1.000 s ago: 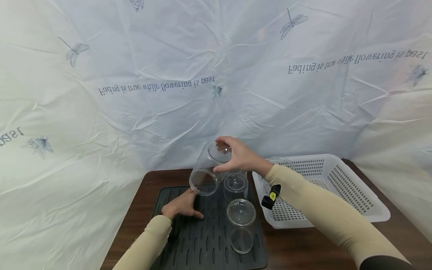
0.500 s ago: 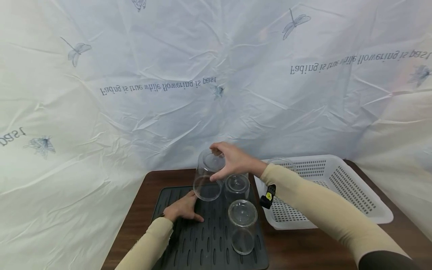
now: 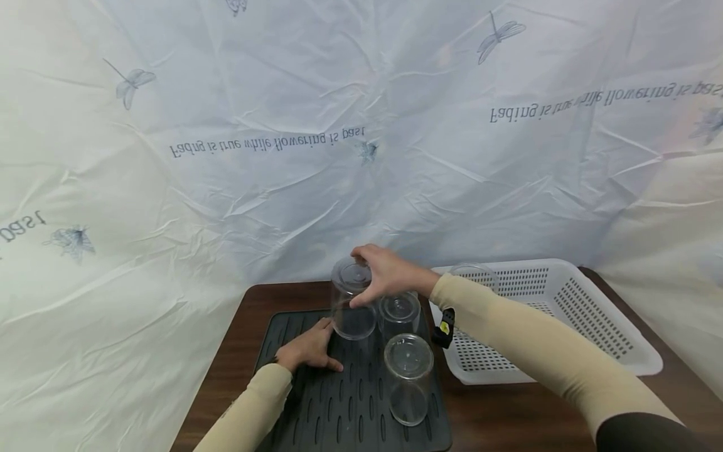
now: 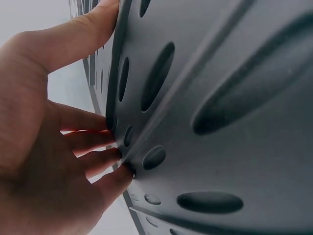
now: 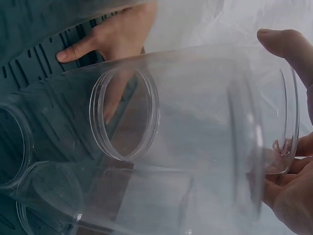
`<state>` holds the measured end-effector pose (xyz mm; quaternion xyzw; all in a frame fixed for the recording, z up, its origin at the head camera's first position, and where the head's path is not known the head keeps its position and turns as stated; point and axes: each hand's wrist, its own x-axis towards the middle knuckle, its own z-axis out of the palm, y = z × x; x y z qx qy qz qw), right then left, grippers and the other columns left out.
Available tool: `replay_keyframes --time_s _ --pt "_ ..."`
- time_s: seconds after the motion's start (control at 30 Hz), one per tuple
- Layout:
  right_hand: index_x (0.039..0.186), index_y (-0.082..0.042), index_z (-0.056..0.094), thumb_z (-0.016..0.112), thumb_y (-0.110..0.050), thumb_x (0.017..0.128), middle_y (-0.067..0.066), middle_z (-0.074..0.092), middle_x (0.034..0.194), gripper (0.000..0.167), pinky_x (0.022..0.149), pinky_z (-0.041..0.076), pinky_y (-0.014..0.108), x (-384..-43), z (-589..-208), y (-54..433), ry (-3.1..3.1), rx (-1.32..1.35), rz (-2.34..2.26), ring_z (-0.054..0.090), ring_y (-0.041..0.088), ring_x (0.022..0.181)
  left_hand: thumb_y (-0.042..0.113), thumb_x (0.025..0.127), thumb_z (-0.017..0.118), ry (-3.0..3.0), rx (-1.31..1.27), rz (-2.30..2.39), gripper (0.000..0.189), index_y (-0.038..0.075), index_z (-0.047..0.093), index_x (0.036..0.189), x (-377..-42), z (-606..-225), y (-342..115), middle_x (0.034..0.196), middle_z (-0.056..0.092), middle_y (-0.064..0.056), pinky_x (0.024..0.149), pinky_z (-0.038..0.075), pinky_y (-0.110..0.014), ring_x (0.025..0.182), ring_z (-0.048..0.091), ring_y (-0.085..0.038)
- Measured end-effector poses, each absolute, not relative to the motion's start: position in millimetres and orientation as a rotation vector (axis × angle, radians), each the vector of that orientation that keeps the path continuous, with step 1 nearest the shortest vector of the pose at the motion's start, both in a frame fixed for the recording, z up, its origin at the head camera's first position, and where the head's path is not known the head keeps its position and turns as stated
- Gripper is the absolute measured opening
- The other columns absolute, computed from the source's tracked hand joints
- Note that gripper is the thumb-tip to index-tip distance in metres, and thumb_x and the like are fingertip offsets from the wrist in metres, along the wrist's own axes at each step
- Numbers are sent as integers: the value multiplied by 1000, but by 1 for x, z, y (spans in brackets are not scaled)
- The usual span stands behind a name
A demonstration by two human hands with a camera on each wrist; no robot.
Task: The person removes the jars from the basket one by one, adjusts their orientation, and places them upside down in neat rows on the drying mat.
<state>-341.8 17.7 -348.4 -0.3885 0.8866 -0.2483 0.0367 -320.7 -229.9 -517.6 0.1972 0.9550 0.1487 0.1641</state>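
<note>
My right hand (image 3: 390, 271) grips a clear cup (image 3: 353, 321) near its base, which points up. The cup stands nearly upright, rim down, over the back of the dark grey drying mat (image 3: 339, 417); I cannot tell whether the rim touches it. In the right wrist view, thumb and fingers (image 5: 293, 196) sit on opposite sides of the cup's base. My left hand (image 3: 307, 348) rests on the mat's left part with thumb and fingers spread, fingertips touching the mat (image 4: 234, 156) in the left wrist view. Two upside-down clear cups, a middle one (image 3: 400, 314) and a nearer one (image 3: 408, 383), stand to the right.
A white perforated basket (image 3: 565, 370) stands right of the mat on the brown table (image 3: 220, 370). Another clear cup (image 3: 474, 271) shows at its back left, partly behind my right sleeve. A white printed sheet (image 3: 282, 207) hangs behind the table.
My right hand has lowered the cup and turned it from tilted to nearly upright, rim down. The left hand keeps its place on the mat.
</note>
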Motion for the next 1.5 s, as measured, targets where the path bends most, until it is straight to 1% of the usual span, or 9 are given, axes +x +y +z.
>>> replay_keyframes --time_s 0.07,0.13,0.43,0.67,1.07,1.33,1.5 --pt "147 -5 37 80 -54 72 13 46 139 100 97 49 42 -342 -350 17 2717 -1184 -745 52 25 123 54 71 83 2719 552 405 113 7 24 155 -321 -517 -229 161 19 -14 114 30 -55 149 18 -35" --pt "148 -6 36 80 -54 73 14 46 140 99 97 49 42 -341 -350 16 2713 -1176 -727 51 26 124 54 72 82 2716 543 388 113 6 23 155 -321 -517 -228 162 18 -13 115 29 -55 149 17 -35" --pt "149 -8 34 78 -57 74 12 43 141 100 97 49 40 -342 -357 11 2726 -1143 -617 51 24 124 56 72 81 2731 545 327 110 3 28 153 -322 -518 -226 161 19 -17 113 33 -52 148 22 -34" --pt "149 -5 33 78 -59 73 15 42 144 103 98 48 42 -343 -365 6 2739 -1154 -533 51 27 123 55 72 82 2734 513 327 110 4 27 153 -320 -518 -224 161 19 -16 113 34 -52 148 22 -34" --pt "151 -6 30 77 -59 74 14 38 148 104 101 46 42 -345 -372 4 2725 -1114 -512 48 26 128 56 72 81 2716 520 349 112 6 24 155 -324 -518 -227 162 16 -14 113 33 -52 148 20 -33" --pt "149 -5 33 76 -61 73 15 41 144 104 95 49 40 -345 -376 1 2722 -1141 -457 53 25 119 56 72 81 2722 518 361 112 6 25 155 -321 -520 -227 162 17 -14 113 33 -53 149 19 -33" --pt "149 -4 32 77 -62 73 16 39 146 106 97 48 41 -344 -374 -1 2716 -1106 -445 51 27 123 55 72 82 2720 513 370 111 6 25 154 -320 -518 -227 162 17 -14 113 32 -53 149 19 -33"
